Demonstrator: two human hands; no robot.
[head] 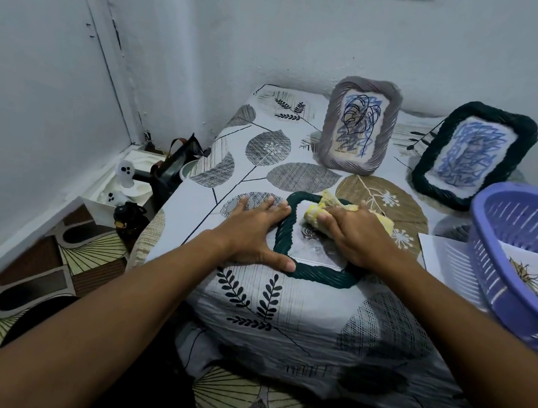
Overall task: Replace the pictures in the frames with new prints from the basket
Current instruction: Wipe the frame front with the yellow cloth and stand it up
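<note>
- Head view puts the flat frame at the centre: dark green, woven rim, lying face up on the counter just in front of me.
- My left hand lies flat with its fingers straight, pressing the frame's left rim and the cloth beside it. That grip is apart and only steadies.
- My right hand is curled round a yellow cloth and presses it on the frame's glass, so that grip is clamped on the cloth.
- I judge the step in hand to be wiping the glass of this frame, a side job within the swap. Whether a print sits under the glass I cannot tell; I see only a grey blur there.
- Two more frames stand upright at the back against the wall: a grey frame and a dark frame, each holding a blue scribbled picture, so I take those as not yet done.
- The basket, purple plastic, sits at the right edge with a print inside it. A white sheet lies on the counter, partly under the basket.
- Next move, as I see it: let go of the cloth, keep the left hand steadying, then turn the frame over to reach its back before a print goes in.
</note>
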